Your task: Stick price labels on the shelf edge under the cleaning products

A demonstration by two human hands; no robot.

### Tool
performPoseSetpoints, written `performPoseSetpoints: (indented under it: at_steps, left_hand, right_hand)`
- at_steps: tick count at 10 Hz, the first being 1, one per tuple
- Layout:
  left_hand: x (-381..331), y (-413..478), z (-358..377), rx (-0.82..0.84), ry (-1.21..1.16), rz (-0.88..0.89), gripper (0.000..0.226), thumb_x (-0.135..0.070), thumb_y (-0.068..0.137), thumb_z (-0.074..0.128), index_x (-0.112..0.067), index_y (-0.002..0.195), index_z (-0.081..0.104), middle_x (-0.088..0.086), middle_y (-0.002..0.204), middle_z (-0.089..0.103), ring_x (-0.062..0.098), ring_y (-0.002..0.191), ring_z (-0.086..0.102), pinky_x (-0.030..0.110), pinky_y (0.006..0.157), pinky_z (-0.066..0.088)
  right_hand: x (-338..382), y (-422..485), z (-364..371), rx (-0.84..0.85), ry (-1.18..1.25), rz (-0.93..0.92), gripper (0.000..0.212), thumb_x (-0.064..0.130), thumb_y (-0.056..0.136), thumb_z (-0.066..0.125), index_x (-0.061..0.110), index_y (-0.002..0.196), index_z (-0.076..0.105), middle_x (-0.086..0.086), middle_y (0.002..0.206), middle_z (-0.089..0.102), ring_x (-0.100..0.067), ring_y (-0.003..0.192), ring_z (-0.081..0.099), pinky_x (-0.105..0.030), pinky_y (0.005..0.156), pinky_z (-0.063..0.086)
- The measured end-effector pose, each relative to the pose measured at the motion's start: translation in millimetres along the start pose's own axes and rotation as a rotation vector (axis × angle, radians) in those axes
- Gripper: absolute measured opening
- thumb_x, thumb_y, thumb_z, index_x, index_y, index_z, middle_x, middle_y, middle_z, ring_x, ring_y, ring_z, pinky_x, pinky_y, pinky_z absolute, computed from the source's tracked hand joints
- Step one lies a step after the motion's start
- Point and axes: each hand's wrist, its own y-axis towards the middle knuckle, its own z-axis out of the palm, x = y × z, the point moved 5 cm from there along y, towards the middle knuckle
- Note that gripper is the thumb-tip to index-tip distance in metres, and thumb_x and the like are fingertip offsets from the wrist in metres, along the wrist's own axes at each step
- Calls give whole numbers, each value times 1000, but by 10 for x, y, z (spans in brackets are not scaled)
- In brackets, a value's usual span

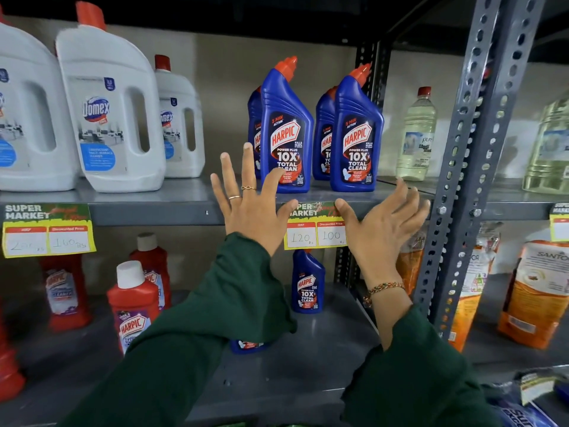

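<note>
A yellow and green price label (315, 229) reading 120 and 100 sits on the grey shelf edge (160, 214) below the blue Harpic bottles (288, 131). My left hand (251, 201) is spread flat, its thumb touching the label's left top corner. My right hand (383, 220) is spread too, with its thumb on the label's right top corner. Neither hand holds anything. Another label (47, 231) hangs on the same edge at the left, under the white Domex jugs (107, 115).
A perforated grey upright (471, 155) stands just right of my right hand. Clear bottles (415, 137) stand beyond it. On the shelf below are red Harpic bottles (135, 303), a small blue one (308, 282) and orange bags (535, 291). A third label (558, 223) shows at far right.
</note>
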Motion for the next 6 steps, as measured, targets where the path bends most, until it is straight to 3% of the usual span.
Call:
performPoseSetpoints:
  at_steps: [2, 3, 4, 5, 6]
  left_hand:
    - [6, -14, 0, 13, 25, -24, 54, -41, 82, 62, -20, 128, 43, 15, 153, 1, 40, 134, -13, 58, 105, -8]
    - [14, -24, 9, 5, 11, -11, 52, -41, 83, 62, -18, 126, 45, 16, 153, 4, 41, 134, -11, 55, 106, -8]
    - [72, -89, 22, -3, -33, -56, 50, -42, 84, 59, -9, 121, 48, 19, 150, 16, 43, 134, -4, 53, 107, -3]
    - [143, -104, -32, -62, -42, -31, 48, -41, 86, 55, -3, 116, 51, 22, 145, 29, 44, 134, 9, 54, 107, 6]
    - [163, -60, -198, -114, 45, 96, 49, -41, 88, 40, -2, 116, 52, 20, 138, 42, 41, 130, 25, 51, 107, 12]
  right_hand:
    - [-78, 28, 2, 58, -23, 51, 113, 67, 71, 55, 5, 141, -9, -26, 152, -13, -44, 136, -21, -60, 111, -6]
    - [-78, 6, 1, 89, -45, 50, 113, 66, 72, 56, 6, 141, -10, -25, 152, -15, -43, 135, -24, -59, 111, -9]
    - [18, -8, -11, 108, -19, 22, 96, 55, 80, 55, 7, 141, 0, -25, 153, -8, -44, 136, -20, -60, 110, -7]
    - [176, -235, -84, 89, -61, -158, 73, 41, 86, 55, 8, 139, 16, -25, 151, 13, -44, 139, -3, -59, 113, 3]
    - [417, -1039, -251, 371, 27, -596, 26, 21, 88, 53, 20, 114, 48, -10, 116, 60, -27, 114, 50, -51, 99, 43]
